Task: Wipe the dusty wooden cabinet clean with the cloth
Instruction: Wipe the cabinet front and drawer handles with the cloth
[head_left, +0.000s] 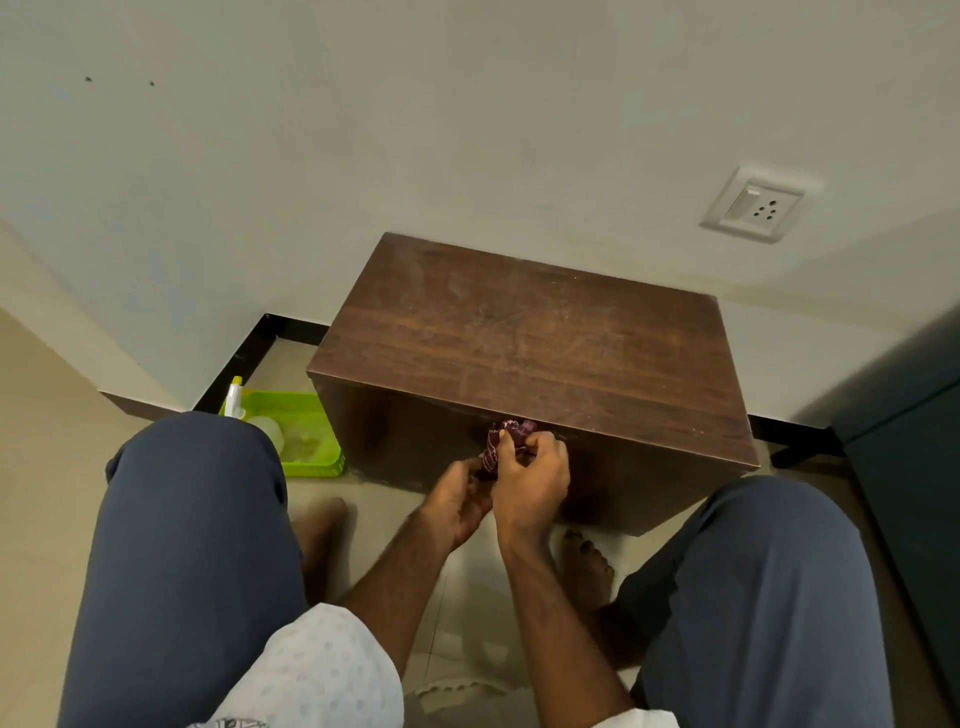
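Observation:
A low dark-brown wooden cabinet (524, 343) stands against the wall, its top streaked with pale dust. Both my hands are in front of its front face, just below the top's near edge. A bunched maroon cloth with white lines (504, 439) sits between them. My right hand (532, 480) grips the cloth from the right and above. My left hand (460, 501) holds its lower part from the left. Most of the cloth is hidden inside my fingers.
A green plastic basket (311, 462) with a white spray bottle (235, 400) sits on the floor left of the cabinet. My knees in dark trousers flank the hands, bare feet on the tiles. A wall socket (753, 205) is at upper right; a dark panel (914, 467) stands right.

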